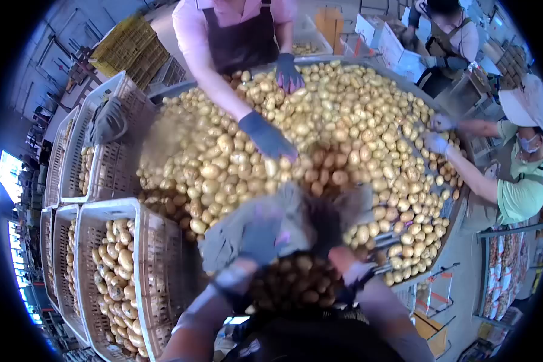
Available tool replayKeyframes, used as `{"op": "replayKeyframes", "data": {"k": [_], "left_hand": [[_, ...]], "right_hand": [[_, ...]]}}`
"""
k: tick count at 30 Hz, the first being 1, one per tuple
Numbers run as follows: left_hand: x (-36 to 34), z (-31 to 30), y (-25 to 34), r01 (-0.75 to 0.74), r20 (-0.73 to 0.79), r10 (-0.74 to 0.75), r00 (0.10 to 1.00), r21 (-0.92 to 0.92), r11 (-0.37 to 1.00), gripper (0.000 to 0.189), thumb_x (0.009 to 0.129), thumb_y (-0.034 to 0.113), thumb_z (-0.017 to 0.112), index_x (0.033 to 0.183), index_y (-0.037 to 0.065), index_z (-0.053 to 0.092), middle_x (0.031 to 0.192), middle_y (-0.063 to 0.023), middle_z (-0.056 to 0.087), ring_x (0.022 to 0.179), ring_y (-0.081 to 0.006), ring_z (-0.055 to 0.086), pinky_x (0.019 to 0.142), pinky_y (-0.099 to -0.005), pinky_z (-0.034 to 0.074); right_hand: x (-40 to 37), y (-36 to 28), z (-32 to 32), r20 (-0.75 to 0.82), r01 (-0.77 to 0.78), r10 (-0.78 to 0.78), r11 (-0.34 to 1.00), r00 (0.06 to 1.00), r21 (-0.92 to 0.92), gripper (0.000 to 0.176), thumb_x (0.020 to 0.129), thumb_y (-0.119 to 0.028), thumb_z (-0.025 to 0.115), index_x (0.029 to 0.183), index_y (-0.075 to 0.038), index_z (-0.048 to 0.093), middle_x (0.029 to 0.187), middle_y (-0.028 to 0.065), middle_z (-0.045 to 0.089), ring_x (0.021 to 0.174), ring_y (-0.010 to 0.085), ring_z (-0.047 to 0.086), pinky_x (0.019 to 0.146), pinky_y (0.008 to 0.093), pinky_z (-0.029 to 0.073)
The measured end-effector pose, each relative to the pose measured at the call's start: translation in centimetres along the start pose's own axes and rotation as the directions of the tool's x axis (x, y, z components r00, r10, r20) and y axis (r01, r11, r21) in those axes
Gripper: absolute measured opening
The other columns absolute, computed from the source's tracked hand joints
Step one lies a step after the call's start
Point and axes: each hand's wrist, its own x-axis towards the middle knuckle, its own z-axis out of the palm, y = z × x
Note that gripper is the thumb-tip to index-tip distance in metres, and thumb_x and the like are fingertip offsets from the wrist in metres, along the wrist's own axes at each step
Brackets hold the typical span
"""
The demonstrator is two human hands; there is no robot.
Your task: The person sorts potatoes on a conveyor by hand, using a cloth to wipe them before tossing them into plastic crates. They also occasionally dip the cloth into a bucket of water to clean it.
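potatoes [344, 108]: loose heap filling the centre of the frame on a round table [181, 89]; they lie every way, no common long axis. a darker clump [295, 283] sits low centre between the wearer's forearms. left hand [247, 232] and right hand [356, 205], grey-gloved, are over the heap's near edge; motion blur, so cannot tell how far either is open or what it grips. top centre, a person's dark-gloved hand [265, 136] rests on the heap. crates [120, 265] lower left hold potatoes.
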Motion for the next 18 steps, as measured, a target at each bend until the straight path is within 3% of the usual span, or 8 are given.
{"op": "replayKeyframes", "data": {"k": [3,5,8,11,13,15,17,18], "left_hand": [[4.7,1.0,0.3,-0.077,-0.097,0.086,0.992,0.099,0.992,0.065,0.103,0.048,0.053,0.152,0.006,0.053,0.160,-0.0199,0.046,0.150,-0.0594,0.026,0.123,-0.0620,0.027],[4.8,1.0,0.7,-0.017,-0.081,0.029,0.996,0.144,0.989,0.064,0.104,0.052,0.050,0.151,0.009,0.056,0.160,-0.0130,0.050,0.151,-0.0547,0.030,0.124,-0.0573,0.028],[2.8,-0.7,-0.2,-0.036,-0.130,0.038,0.991,0.020,0.999,0.060,0.105,0.049,0.052,0.149,0.008,0.057,0.160,-0.0134,0.050,0.151,-0.0523,0.032,0.124,-0.0537,0.030],[0.0,-2.3,-1.1,0.019,-0.156,-0.049,0.987,-0.187,0.982,0.054,0.104,0.039,0.056,0.148,0.007,0.058,0.155,-0.0170,0.054,0.150,-0.0445,0.039,0.121,-0.0502,0.036],[-1.6,-3.8,-1.5,0.068,-0.216,-0.135,0.967,-0.290,0.955,0.051,0.104,0.031,0.058,0.149,0.008,0.057,0.152,-0.0202,0.056,0.149,-0.0413,0.041,0.118,-0.0497,0.040],[-2.0,-5.3,-1.6,0.041,-0.263,-0.109,0.958,-0.253,0.967,0.052,0.101,0.025,0.061,0.150,0.008,0.054,0.152,-0.0209,0.054,0.148,-0.0434,0.042,0.115,-0.0501,0.043],[-2.5,-5.9,-1.2,0.066,-0.434,-0.100,0.895,-0.094,0.993,0.057,0.098,0.022,0.063,0.152,0.008,0.051,0.154,-0.0194,0.052,0.146,-0.0446,0.043,0.116,-0.0512,0.043],[-2.2,-5.3,-1.4,0.065,-0.452,-0.044,0.891,0.031,0.997,0.062,0.095,0.021,0.066,0.153,0.008,0.048,0.151,-0.0193,0.053,0.140,-0.0460,0.047,0.113,-0.0520,0.045]], "right_hand": [[5.7,4.1,0.2,-0.089,-0.140,0.117,0.935,0.989,-0.326,0.088,0.089,-0.043,0.063,0.159,0.000,0.035,0.160,0.0206,0.040,0.149,0.0337,0.037,0.122,0.0461,0.031],[8.1,6.5,2.7,-0.452,-0.243,0.106,0.935,0.886,-0.257,0.060,0.099,-0.016,0.048,0.158,-0.005,0.041,0.160,0.0119,0.044,0.151,0.0274,0.037,0.123,0.0449,0.031],[5.1,7.9,0.7,-0.505,-0.215,0.102,0.961,0.857,-0.171,0.058,0.095,-0.017,0.056,0.152,-0.011,0.051,0.156,0.0103,0.049,0.145,0.0291,0.043,0.121,0.0445,0.034],[2.3,7.6,-3.5,-0.526,-0.135,0.140,0.990,0.839,0.047,0.053,0.091,-0.016,0.060,0.144,-0.009,0.059,0.141,0.0096,0.063,0.132,0.0335,0.056,0.116,0.0460,0.041],[1.2,9.3,-3.3,-0.544,-0.152,0.323,0.929,0.775,0.336,0.043,0.084,-0.018,0.070,0.126,-0.011,0.066,0.108,0.0118,0.070,0.104,0.0385,0.064,0.100,0.0554,0.046],[-0.6,11.1,-3.5,-0.554,-0.158,0.378,0.901,0.742,0.403,0.036,0.088,-0.023,0.072,0.120,-0.009,0.069,0.094,0.0123,0.070,0.091,0.0321,0.067,0.090,0.0501,0.052],[-1.7,14.2,-0.5,-0.445,0.124,0.584,0.506,0.679,0.854,0.026,0.092,-0.023,0.074,0.114,-0.008,0.071,0.089,0.0090,0.070,0.084,0.0246,0.066,0.079,0.0448,0.054],[-3.2,13.8,-1.1,-0.444,0.124,0.583,0.505,0.681,0.854,0.026,0.092,-0.023,0.074,0.114,-0.008,0.071,0.089,0.0090,0.070,0.084,0.0246,0.066,0.079,0.0448,0.054]]}}
